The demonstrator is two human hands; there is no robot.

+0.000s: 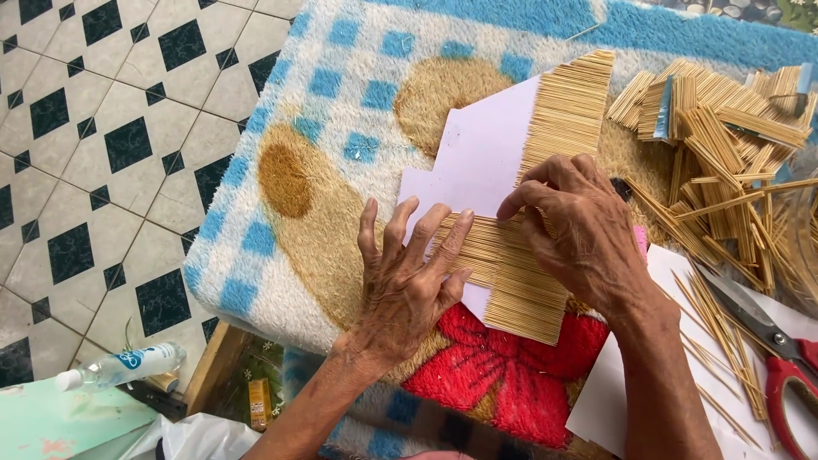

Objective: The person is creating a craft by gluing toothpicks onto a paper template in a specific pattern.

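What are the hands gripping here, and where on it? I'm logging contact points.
Neither hand grips anything. The left hand lies flat on the stick-covered white card, pinning it. The right hand presses its fingertips on the sticks mid-card.

A home craft corner: patterned floor tiles [102, 145], a shaggy flowered rug [341, 170], heaped thin sticks [724, 136] and red-handled scissors [780, 358].

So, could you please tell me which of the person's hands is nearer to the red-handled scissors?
Right. The right hand rests on the stick-covered white card, a short way left of the scissors. The left hand lies flat on the card's left part, farther away.
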